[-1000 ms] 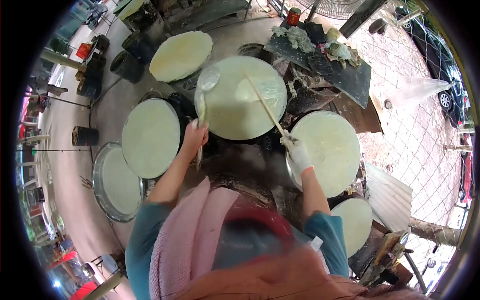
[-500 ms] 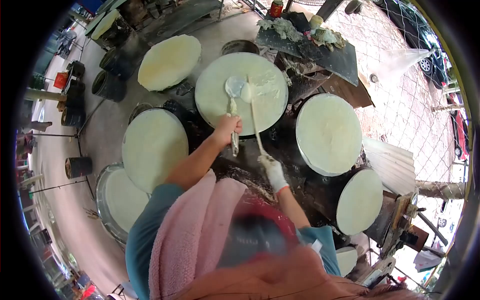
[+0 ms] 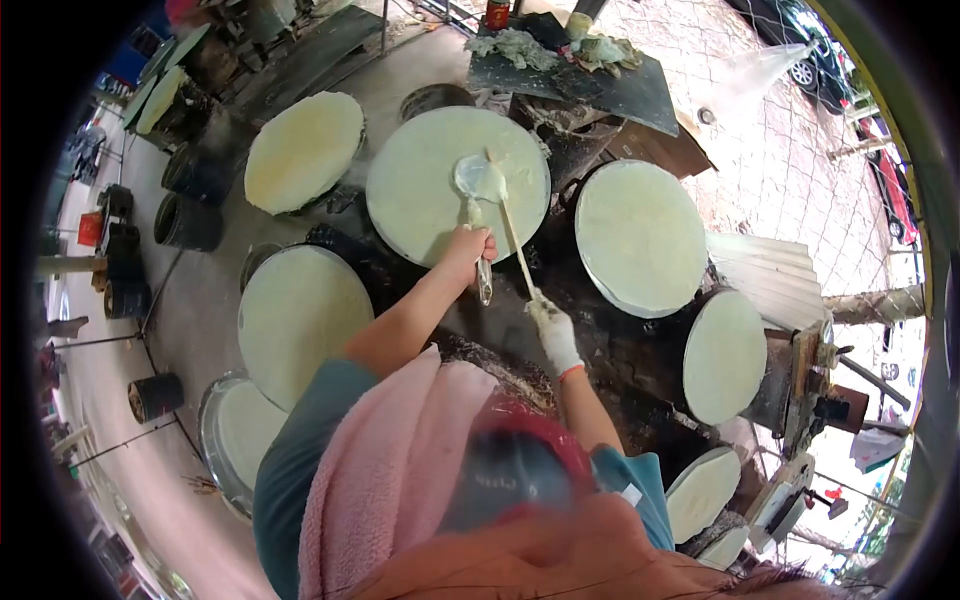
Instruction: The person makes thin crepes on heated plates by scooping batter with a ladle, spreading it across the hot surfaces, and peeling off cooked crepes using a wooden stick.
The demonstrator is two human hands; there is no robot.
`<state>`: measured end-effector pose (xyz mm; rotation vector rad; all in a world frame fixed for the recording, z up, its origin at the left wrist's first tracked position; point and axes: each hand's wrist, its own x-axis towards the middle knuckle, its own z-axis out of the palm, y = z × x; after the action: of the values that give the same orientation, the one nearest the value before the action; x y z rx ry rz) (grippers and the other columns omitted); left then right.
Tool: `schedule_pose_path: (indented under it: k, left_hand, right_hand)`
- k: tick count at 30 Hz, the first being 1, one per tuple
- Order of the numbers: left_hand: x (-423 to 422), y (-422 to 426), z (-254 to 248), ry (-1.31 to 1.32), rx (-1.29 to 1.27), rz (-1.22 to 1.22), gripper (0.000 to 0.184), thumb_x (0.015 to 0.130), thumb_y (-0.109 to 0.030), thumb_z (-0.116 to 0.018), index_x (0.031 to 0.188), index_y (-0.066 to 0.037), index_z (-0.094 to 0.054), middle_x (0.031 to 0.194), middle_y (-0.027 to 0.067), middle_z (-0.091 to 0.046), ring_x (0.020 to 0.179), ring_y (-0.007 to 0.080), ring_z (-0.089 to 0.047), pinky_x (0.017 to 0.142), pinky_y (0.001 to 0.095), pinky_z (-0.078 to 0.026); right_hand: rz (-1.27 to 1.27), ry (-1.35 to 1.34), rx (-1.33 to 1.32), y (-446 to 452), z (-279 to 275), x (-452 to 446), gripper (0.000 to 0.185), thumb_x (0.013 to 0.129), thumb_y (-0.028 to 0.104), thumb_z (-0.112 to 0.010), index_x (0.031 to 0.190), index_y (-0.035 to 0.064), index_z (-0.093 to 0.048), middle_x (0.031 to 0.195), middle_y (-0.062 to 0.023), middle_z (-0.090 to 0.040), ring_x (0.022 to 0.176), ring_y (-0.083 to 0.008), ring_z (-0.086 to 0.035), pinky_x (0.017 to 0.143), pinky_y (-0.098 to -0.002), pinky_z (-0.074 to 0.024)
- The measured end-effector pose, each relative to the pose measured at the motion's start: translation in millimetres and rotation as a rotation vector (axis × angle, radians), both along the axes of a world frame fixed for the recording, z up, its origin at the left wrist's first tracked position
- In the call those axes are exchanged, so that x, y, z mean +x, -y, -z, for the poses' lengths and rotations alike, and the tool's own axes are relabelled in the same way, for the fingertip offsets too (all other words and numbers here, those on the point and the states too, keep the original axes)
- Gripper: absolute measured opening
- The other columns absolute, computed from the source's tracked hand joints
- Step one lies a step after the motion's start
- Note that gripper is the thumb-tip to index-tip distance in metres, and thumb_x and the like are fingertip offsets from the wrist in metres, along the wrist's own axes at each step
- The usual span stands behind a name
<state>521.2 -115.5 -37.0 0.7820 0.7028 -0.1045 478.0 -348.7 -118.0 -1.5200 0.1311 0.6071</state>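
Note:
My left hand is bare and wrapped around the handle of a round-headed ladle. The ladle's head lies over the far round griddle, whose top is covered with pale batter. In a white glove, my right hand grips a long thin wooden stick. The stick's far end meets the batter-coated edge of the ladle. Whether the ladle's underside touches the griddle is hidden.
Other pale-topped round griddles stand around me: one on the left, one on the right, another farther right. A yellowish round sheet sits at the far left. A dark board holds cloths and a red can.
The ladle and stick have come closer together over the griddle. The lumpy streaks on the batter's right side look smoother. The whole view has also turned slightly.

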Motion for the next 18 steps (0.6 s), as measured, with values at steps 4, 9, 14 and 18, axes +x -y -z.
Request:
schedule_pose_path:
  k: [4,9,14,18]
  left_hand:
    - [-10,-1,-6,-0.042,-0.040,0.023,0.017,0.090,-0.010,-0.049,0.074,-0.007,-0.045,0.060,-0.0003,-0.042,0.047,0.0093,-0.040,0.043,0.0255,-0.030]
    - [-17,-26,-5,0.092,-0.374,0.005,0.015,0.096,-0.013,-0.044,0.094,0.001,-0.049,0.066,-0.0019,-0.044,0.044,0.0063,-0.038,0.043,0.0234,-0.033]
    - [-79,-74,-12,0.556,-0.795,0.280,0.027,0.103,-0.017,-0.033,0.107,0.003,-0.050,0.065,-0.0045,-0.039,0.041,0.0038,-0.035,0.044,0.0206,-0.034]
    - [-62,-46,-71,0.330,-0.343,0.420,0.026,0.102,-0.020,-0.036,0.104,0.000,-0.051,0.064,-0.0071,-0.037,0.040,0.0015,-0.031,0.044,0.0202,-0.030]
  right_hand:
    - [0.031,0.020,-0.004,5,-11,-16,0.037,0.091,0.018,-0.064,0.122,-0.0017,-0.059,0.095,0.0001,-0.062,0.083,-0.0046,-0.053,0.077,-0.0188,-0.0443]
    - [0.015,-0.083,-0.075,-24,-31,-28,0.037,0.088,0.019,-0.067,0.118,-0.0019,-0.062,0.102,-0.0004,-0.064,0.089,-0.0049,-0.054,0.080,-0.0195,-0.0442]
    - [0.351,0.197,0.194,-13,-88,-32,0.041,0.090,-0.001,-0.059,0.131,-0.0028,-0.051,0.127,-0.0060,-0.056,0.102,-0.0085,-0.056,0.087,-0.0217,-0.0475]
    - [0.266,0.385,0.095,-15,-115,-40,0.048,0.088,-0.006,-0.059,0.134,-0.0038,-0.047,0.138,-0.0087,-0.048,0.117,-0.0130,-0.050,0.097,-0.0264,-0.0441]
